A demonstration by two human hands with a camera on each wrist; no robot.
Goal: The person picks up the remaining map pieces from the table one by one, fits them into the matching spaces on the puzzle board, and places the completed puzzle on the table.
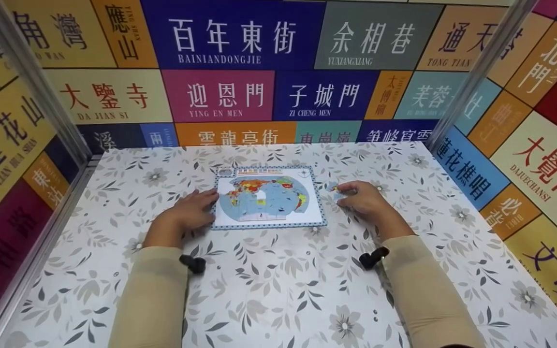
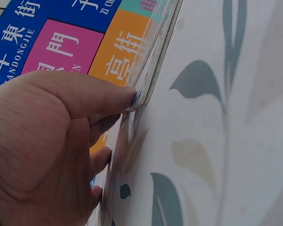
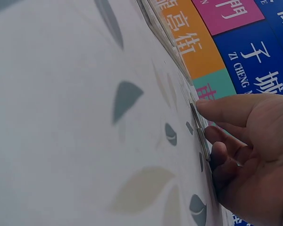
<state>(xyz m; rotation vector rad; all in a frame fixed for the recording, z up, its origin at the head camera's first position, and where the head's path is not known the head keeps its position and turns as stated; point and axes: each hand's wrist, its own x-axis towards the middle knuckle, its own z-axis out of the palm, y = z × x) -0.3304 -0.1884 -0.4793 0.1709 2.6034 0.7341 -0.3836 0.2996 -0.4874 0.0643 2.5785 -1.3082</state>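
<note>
A world map puzzle (image 1: 269,223) with a blue dotted border lies flat on the table, with a white gap near the middle of its map. My left hand (image 1: 192,210) touches its left edge with fairly straight fingers. In the left wrist view the thumb rests on the corner of the puzzle board (image 2: 153,77), with the other fingers beside the edge. To the right of the board, my right hand (image 1: 363,198) pinches a small map puzzle piece (image 1: 333,187) close to the tabletop. In the right wrist view, thin puzzle pieces (image 3: 203,143) show edge-on by the curled fingers.
The table (image 1: 278,299) wears a white cover with grey leaves and flowers. Panels with large printed characters (image 1: 230,92) stand behind it and on both sides, joined by metal posts (image 1: 476,72). A small black device (image 1: 194,264) sits at each wrist.
</note>
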